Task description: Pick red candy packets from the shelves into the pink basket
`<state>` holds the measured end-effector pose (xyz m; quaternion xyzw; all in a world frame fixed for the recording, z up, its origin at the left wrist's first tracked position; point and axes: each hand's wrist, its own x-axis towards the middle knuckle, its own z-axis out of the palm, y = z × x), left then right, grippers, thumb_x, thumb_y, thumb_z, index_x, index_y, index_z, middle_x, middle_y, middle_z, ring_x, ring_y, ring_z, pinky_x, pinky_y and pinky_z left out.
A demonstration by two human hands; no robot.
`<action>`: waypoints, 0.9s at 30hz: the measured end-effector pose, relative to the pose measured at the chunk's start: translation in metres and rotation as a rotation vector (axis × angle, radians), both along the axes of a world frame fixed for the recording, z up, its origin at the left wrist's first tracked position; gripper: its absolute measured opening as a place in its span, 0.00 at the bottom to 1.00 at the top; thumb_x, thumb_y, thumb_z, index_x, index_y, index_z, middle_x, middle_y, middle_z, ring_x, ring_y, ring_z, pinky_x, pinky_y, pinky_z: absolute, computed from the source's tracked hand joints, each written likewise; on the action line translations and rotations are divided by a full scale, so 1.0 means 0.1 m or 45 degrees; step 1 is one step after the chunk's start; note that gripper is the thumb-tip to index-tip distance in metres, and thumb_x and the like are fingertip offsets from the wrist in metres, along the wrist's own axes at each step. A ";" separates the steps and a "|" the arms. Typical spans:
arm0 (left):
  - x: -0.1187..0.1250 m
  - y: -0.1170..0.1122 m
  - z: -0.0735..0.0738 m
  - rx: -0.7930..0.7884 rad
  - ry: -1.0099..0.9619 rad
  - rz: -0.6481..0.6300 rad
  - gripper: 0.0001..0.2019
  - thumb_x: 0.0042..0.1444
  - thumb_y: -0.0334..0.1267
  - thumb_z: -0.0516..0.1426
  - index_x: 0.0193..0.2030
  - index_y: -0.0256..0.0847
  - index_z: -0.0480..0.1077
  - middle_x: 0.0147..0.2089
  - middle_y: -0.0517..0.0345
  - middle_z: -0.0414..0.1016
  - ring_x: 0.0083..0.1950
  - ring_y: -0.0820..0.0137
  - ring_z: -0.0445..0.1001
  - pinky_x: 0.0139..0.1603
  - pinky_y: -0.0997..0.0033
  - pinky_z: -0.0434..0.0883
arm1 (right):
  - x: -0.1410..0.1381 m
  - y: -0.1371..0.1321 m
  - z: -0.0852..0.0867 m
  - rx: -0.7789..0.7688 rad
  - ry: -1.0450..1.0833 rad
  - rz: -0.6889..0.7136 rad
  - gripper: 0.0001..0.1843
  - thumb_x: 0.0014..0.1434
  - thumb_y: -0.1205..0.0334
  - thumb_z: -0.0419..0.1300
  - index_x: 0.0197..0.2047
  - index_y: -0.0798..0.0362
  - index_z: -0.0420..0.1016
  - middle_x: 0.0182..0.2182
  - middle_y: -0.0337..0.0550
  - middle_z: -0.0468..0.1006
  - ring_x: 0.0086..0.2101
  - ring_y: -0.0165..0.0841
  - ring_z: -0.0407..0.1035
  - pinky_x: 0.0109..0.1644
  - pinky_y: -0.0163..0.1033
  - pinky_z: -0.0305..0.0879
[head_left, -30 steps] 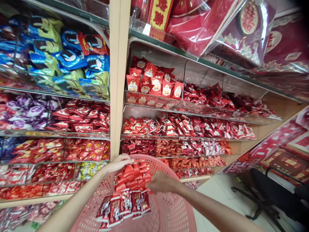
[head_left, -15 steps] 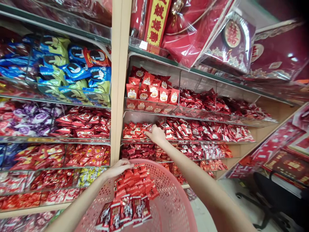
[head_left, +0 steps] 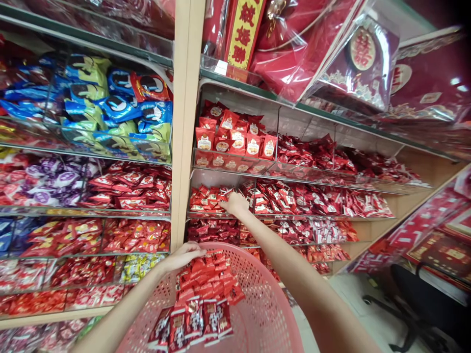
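Observation:
My left hand [head_left: 187,256] grips the rim of a pink perforated plastic basket [head_left: 270,289], its fingers lying over the edge. Inside the basket are small bright red packets [head_left: 208,274]. In front of them lie several dark red and white packets [head_left: 193,316]. My right hand [head_left: 237,204] reaches into a clear shelf bin of small red candy packets [head_left: 206,197]. Its fingers are curled in among the packets there and partly hidden. How many packets they hold I cannot make out.
A wooden post [head_left: 183,122] divides the shelves. Larger red packets [head_left: 238,139] fill the bin above my right hand. Blue and green packets [head_left: 119,103] lie at upper left. Wrapped red bags [head_left: 353,63] hang over at upper right. A black chair [head_left: 419,304] stands at lower right.
My right hand's fingers have curled in further among the red packets. My left hand stays on the basket rim. The view has shifted slightly, so the shelves sit a little further right.

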<state>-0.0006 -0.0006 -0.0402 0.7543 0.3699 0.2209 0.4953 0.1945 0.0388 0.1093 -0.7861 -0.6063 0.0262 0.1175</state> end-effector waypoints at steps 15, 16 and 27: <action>0.01 -0.04 0.10 0.035 0.043 -0.009 0.22 0.51 0.57 0.51 0.23 0.37 0.66 0.29 0.62 0.63 0.33 0.72 0.61 0.35 0.75 0.58 | 0.12 -0.37 0.22 0.197 0.112 0.115 0.17 0.49 0.48 0.57 0.34 0.53 0.71 0.34 0.47 0.76 0.36 0.36 0.70 0.34 0.35 0.59; 0.01 -0.04 0.10 0.024 0.046 -0.005 0.22 0.50 0.57 0.51 0.23 0.37 0.66 0.29 0.62 0.63 0.33 0.72 0.61 0.35 0.75 0.59 | 0.12 -0.48 0.23 0.234 0.124 0.159 0.17 0.50 0.48 0.56 0.33 0.53 0.70 0.32 0.45 0.76 0.34 0.35 0.69 0.33 0.34 0.57; 0.01 -0.01 0.06 0.013 0.059 -0.010 0.21 0.50 0.56 0.52 0.26 0.37 0.69 0.32 0.61 0.67 0.36 0.70 0.64 0.38 0.74 0.61 | -0.02 -1.76 -0.86 -0.321 -0.005 0.470 0.14 0.51 0.61 0.54 0.41 0.57 0.69 0.35 0.51 0.77 0.35 0.39 0.71 0.33 0.37 0.60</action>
